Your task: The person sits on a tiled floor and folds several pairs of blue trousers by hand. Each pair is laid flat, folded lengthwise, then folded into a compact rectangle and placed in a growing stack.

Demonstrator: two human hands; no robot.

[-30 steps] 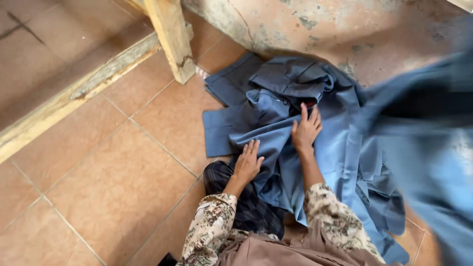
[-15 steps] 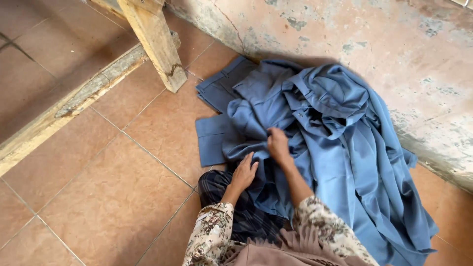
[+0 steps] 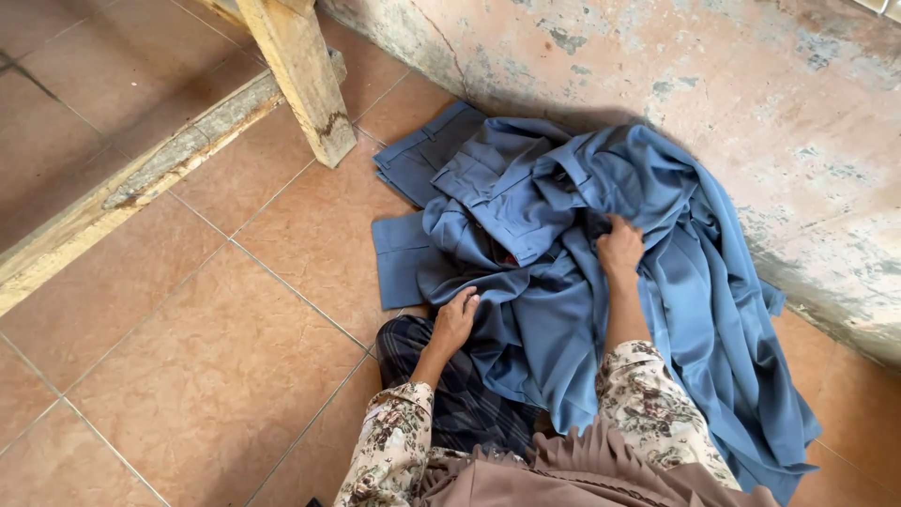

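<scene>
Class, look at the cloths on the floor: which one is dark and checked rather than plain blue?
The dark plaid cloth lying under the left hand's wrist, nearest the person. The heaped blue garments beyond it, gripped by the right hand, are plain.

Heap of trousers (image 3: 563, 244) sits on the tiled floor (image 3: 188, 357), shoved against the wall (image 3: 704, 94). Wooden post (image 3: 300, 75) stands off to its left. Both hands rest on the heap, left hand (image 3: 455, 324) nearer, right hand (image 3: 619, 249) farther in.
</scene>
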